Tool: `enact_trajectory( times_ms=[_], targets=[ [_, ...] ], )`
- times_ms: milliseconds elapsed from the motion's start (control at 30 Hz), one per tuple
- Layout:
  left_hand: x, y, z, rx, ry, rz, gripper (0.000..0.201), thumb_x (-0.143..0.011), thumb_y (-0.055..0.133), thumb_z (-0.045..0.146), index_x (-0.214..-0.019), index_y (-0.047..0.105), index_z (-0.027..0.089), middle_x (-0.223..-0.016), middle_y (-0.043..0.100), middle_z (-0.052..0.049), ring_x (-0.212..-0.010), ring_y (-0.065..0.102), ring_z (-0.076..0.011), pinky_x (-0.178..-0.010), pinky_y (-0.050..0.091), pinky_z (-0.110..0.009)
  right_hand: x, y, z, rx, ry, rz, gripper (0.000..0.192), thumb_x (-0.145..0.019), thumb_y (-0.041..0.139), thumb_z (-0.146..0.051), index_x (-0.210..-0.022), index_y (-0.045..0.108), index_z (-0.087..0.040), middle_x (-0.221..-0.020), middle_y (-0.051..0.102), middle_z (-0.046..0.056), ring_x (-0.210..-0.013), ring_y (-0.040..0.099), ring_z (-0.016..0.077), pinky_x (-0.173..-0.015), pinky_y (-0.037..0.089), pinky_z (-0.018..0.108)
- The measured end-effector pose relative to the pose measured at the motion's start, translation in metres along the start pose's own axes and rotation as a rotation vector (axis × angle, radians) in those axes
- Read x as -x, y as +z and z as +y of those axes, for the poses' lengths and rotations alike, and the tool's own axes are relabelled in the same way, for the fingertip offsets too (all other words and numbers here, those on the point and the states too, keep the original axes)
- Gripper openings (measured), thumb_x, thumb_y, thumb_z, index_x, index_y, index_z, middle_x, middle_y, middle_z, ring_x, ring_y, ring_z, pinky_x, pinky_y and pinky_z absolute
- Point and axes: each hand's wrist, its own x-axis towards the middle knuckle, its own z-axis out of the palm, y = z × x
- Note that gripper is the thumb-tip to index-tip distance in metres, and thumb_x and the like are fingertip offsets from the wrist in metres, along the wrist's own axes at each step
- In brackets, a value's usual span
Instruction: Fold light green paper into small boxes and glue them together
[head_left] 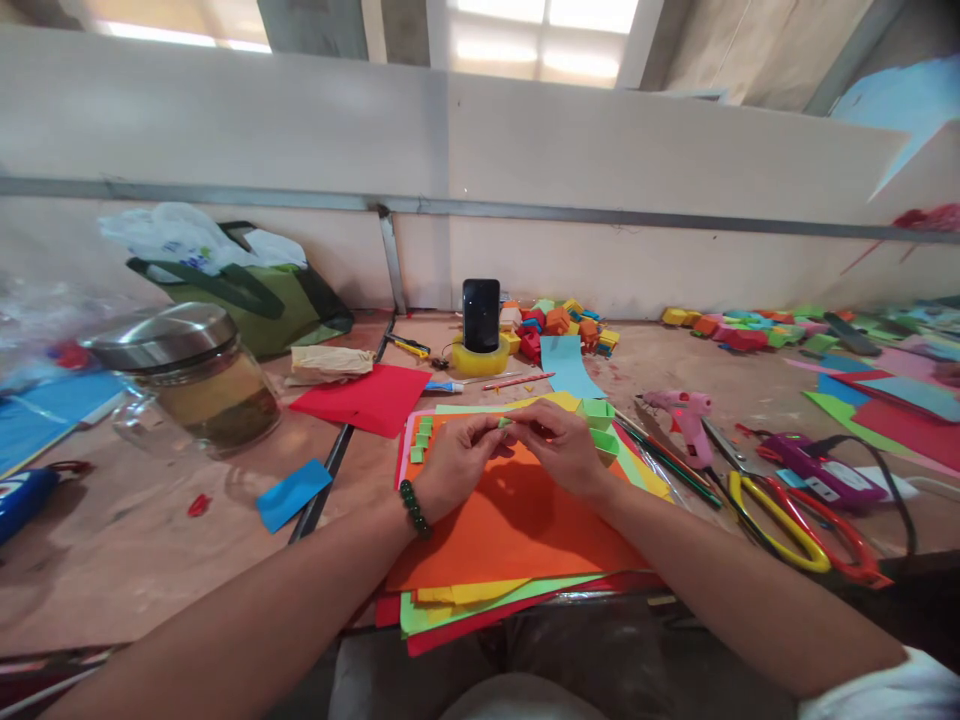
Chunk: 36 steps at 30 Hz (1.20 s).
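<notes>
My left hand (pixel 459 458) and my right hand (pixel 561 447) meet over an orange paper sheet (pixel 517 525) that tops a stack of coloured sheets. Both pinch a small green paper piece (pixel 505 422) between the fingertips. A dark green bead bracelet (pixel 413 509) circles my left wrist. Several small folded green pieces (pixel 420 438) lie on the sheet just left of my left hand. Two green paper cubes (pixel 598 412) sit beside my right hand.
A glass jar with a metal lid (pixel 191 380) stands at the left. A phone (pixel 481 314) leans upright on a yellow tape roll. A pink glue gun (pixel 688 418), yellow and red scissors (pixel 787 520), pencils and piles of coloured paper cubes (pixel 559 325) lie to the right and back.
</notes>
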Motion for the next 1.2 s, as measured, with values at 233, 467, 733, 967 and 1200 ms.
enact_trajectory(
  times_ms=[233, 467, 733, 967, 1200],
  targets=[
    [0.000, 0.000, -0.001, 0.035, -0.064, -0.008, 0.024, -0.073, 0.068, 0.039, -0.075, 0.068, 0.014, -0.072, 0.070, -0.004, -0.069, 0.068, -0.0170, -0.066, 0.054, -0.027, -0.001, -0.005, 0.002, 0.224, -0.268, 0.026, 0.015, -0.089, 0.059, -0.021, -0.092, 0.073, -0.024, -0.083, 0.067, 0.004, -0.072, 0.065, 0.0126, -0.062, 0.054, 0.022],
    [0.001, 0.001, -0.001, 0.048, -0.112, 0.005, 0.034, -0.070, 0.071, 0.047, -0.076, 0.067, 0.014, -0.076, 0.070, -0.005, -0.068, 0.068, -0.0169, -0.064, 0.052, -0.026, -0.001, -0.010, -0.006, 0.413, -0.457, 0.008, 0.018, -0.091, 0.055, -0.017, -0.093, 0.072, -0.021, -0.080, 0.068, 0.006, -0.069, 0.064, 0.0120, -0.059, 0.052, 0.021],
    [0.003, 0.002, 0.005, 0.040, -0.097, -0.010, 0.030, -0.072, 0.070, 0.045, -0.073, 0.068, 0.015, -0.068, 0.067, -0.003, -0.066, 0.066, -0.0162, -0.063, 0.051, -0.025, -0.001, -0.009, -0.008, 0.360, -0.382, -0.017, 0.018, -0.088, 0.054, -0.015, -0.092, 0.071, -0.022, -0.079, 0.067, 0.005, -0.066, 0.063, 0.0120, -0.057, 0.051, 0.021],
    [0.002, 0.002, 0.001, 0.031, -0.082, -0.030, 0.025, -0.074, 0.068, 0.039, -0.067, 0.066, 0.014, -0.062, 0.064, -0.002, -0.063, 0.065, -0.0163, -0.061, 0.052, -0.026, -0.002, -0.009, -0.006, 0.259, -0.350, -0.061, 0.017, -0.086, 0.055, -0.013, -0.088, 0.070, -0.022, -0.077, 0.064, 0.002, -0.060, 0.060, 0.0092, -0.053, 0.051, 0.019],
    [0.004, 0.001, 0.004, 0.057, -0.136, -0.020, 0.027, -0.071, 0.070, 0.040, -0.069, 0.068, 0.013, -0.066, 0.068, -0.005, -0.063, 0.064, -0.0148, -0.062, 0.049, -0.025, -0.001, -0.011, -0.006, 0.318, -0.479, -0.080, 0.017, -0.089, 0.052, -0.014, -0.091, 0.067, -0.021, -0.078, 0.063, 0.004, -0.067, 0.061, 0.0111, -0.058, 0.051, 0.021]
  ],
)
